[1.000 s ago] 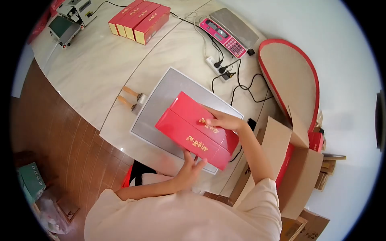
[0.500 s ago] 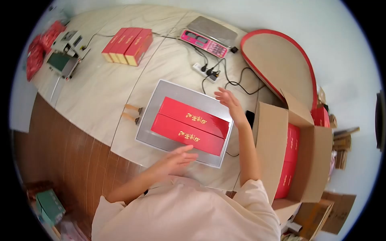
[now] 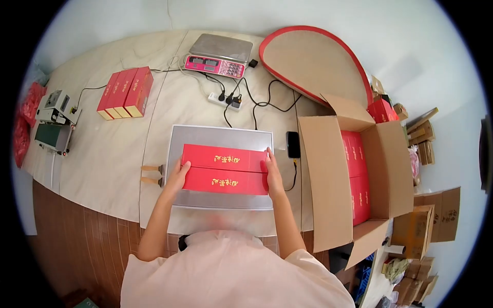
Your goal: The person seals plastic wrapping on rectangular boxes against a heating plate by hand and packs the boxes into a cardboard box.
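Note:
Two long red boxes with gold lettering, a far box point(image 3: 205, 155) and a near box point(image 3: 200, 179), lie side by side over a grey metal tray point(image 3: 221, 134) with a pale rim. My left hand point(image 3: 177, 177) grips their left ends, its thumb on top. At the opposite ends, my right hand point(image 3: 274, 173) presses in with its fingers along the side. The pair is squeezed between both hands. Whether the boxes touch the tray or are slightly raised, I cannot tell.
On the right stands an open cardboard carton point(image 3: 322, 179) holding red boxes. A phone point(image 3: 293, 145) lies beside the tray, two wooden-handled brushes point(image 3: 152, 174) on its left. Behind are a pink scale point(image 3: 214, 65), a power strip point(image 3: 224, 100) with cables and several upright red boxes point(image 3: 126, 92).
Both hands were apart from the boxes and have closed on their two ends. The view has shifted, and the tray and boxes now appear squarer to me.

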{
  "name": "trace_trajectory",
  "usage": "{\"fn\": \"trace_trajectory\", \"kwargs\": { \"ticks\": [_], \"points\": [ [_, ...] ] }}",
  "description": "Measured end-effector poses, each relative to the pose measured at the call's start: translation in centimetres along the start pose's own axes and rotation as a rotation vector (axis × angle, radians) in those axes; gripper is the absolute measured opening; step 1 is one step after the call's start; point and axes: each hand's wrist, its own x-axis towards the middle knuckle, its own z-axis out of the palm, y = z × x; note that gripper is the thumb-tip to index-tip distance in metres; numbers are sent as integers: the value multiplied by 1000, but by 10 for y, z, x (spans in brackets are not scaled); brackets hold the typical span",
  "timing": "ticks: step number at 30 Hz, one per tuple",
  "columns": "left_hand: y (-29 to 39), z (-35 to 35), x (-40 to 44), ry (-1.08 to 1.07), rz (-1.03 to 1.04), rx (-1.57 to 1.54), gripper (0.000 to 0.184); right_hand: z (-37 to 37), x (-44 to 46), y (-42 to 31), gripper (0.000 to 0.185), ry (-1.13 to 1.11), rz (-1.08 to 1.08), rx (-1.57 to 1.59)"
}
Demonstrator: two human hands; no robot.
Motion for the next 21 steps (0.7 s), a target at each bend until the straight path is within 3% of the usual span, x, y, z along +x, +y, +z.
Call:
{"fn": "trace_trajectory", "kwargs": {
  "ticks": [3,7,14,21],
  "points": [
    [1,1,-3,21,-129,-32,57,-1,4,7,58,12,16,-25],
    [6,3,-8,43,-132,-71,60,9,2,-4,55,34,120,-66],
    [20,6,-13,-21,-146,-127,62,-9,18,26,56,-18,61,-12],
    [5,6,-6,-30,-138,-189,63,-1,9,13,59,-17,92,49]
  ]
}}
